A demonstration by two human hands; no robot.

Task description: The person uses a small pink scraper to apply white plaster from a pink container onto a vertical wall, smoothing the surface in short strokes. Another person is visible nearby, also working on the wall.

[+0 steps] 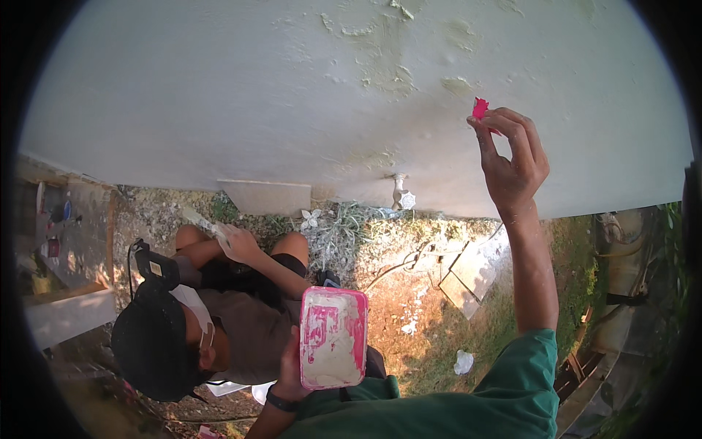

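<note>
My left hand [291, 369] grips the side of a shallow pink plastic tub [334, 344], held level in front of me. Off-white paste like wall putty is smeared over its bottom and sides. My right arm reaches up to the pale wall [241, 95]. Between thumb and fingers, my right hand [515, 157] pinches a small pink plastic piece [480, 108] with a jagged end, close to the wall. Whether it touches the wall I cannot tell. Rough greenish patches of filler [457, 86] and peeled spots mark the surface near it.
A white tap [401, 194] sticks out low on the wall. At my left a co-worker in a black cap [150, 336] sits low, a pale flat tool [199, 219] in hand. Plants [344, 223], a flat slab [472, 278] and crumpled white plastic [463, 362] lie along the ground.
</note>
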